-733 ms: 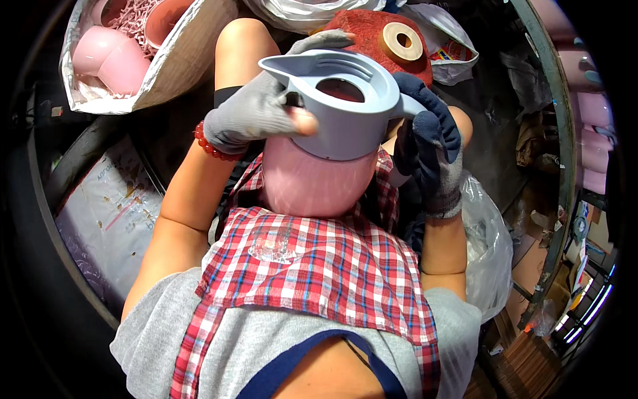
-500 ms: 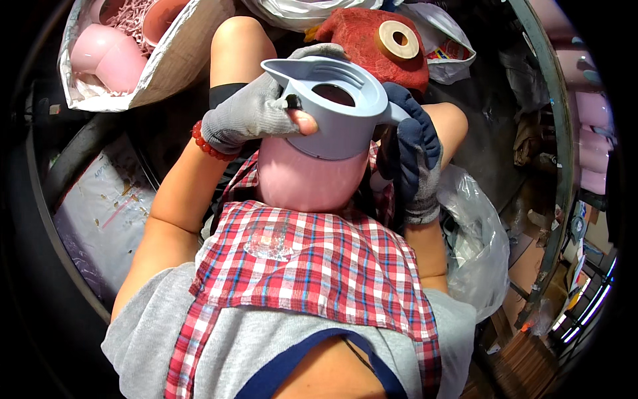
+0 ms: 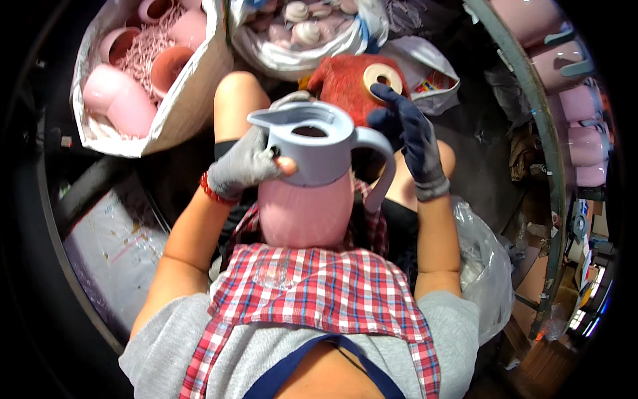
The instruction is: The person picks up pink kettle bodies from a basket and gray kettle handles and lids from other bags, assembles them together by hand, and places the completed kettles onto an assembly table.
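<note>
A jug (image 3: 306,213) with a pink body and a grey-blue collar, spout and handle stands upright against my checked apron (image 3: 319,292). Its round top opening shows dark. Wrapped around the collar from the left is my left hand (image 3: 244,163), in a grey glove, thumb on the near side. My right hand (image 3: 420,143), gloved in grey and dark blue, is off the handle with its fingers stretched out. Its fingertips overlap a cream ring (image 3: 369,78) on a red, rough-looking bundle (image 3: 342,90); I cannot tell whether they touch it.
At the far left, a white sack (image 3: 176,126) holds pink jug bodies and shredded filler. Another white sack (image 3: 279,63) beyond my knees contains pale pink and white parts. Pink jugs (image 3: 588,146) line the right, behind a metal frame edge (image 3: 546,139). A clear plastic bag (image 3: 485,286) lies by my right arm.
My right hand has let go of the jug's handle and moved forward to the cream ring. The handle now shows fully. My left hand still holds the collar, and the view has shifted.
</note>
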`<state>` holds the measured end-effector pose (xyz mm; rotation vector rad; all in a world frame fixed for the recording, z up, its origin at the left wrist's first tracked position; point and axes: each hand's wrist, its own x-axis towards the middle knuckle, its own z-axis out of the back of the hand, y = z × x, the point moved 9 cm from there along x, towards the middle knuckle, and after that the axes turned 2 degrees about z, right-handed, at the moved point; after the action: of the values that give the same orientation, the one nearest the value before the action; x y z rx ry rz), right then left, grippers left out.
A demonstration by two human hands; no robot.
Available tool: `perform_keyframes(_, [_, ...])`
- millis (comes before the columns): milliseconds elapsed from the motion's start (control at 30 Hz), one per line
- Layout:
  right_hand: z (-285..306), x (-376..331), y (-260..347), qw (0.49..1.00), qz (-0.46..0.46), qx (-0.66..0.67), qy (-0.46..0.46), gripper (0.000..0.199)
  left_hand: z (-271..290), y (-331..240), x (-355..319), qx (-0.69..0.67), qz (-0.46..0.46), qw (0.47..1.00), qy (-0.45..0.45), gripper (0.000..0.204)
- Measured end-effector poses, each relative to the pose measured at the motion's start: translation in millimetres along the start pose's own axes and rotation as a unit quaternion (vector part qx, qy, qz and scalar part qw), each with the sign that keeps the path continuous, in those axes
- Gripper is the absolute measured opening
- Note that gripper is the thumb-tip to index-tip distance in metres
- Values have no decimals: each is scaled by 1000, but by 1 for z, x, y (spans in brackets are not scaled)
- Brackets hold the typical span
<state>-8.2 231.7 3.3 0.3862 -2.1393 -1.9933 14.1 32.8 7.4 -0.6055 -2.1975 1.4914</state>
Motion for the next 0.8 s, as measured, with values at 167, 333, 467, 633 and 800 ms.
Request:
perform_keyframes(167, [96, 85, -36, 806, 156, -536, -198, 71, 0, -15, 8, 3, -14, 1000, -21, 113])
perform_keyframes(333, [102, 121, -100, 687, 57, -713, -127, 98, 12, -53, 39, 78, -93, 992, -36, 114])
perform_keyframes(467, [102, 120, -90, 733, 33, -675, -76, 87, 11, -84, 80, 112, -187, 975, -43, 108])
perform_keyframes(633, [255, 93, -60, 806, 24, -539, -242, 66, -31, -67, 158, 148, -299, 941, 51, 108])
perform_keyframes(800, [163, 63, 146, 868, 233, -376, -226, 67, -12, -12, 191, 296, -264, 917, 40, 111])
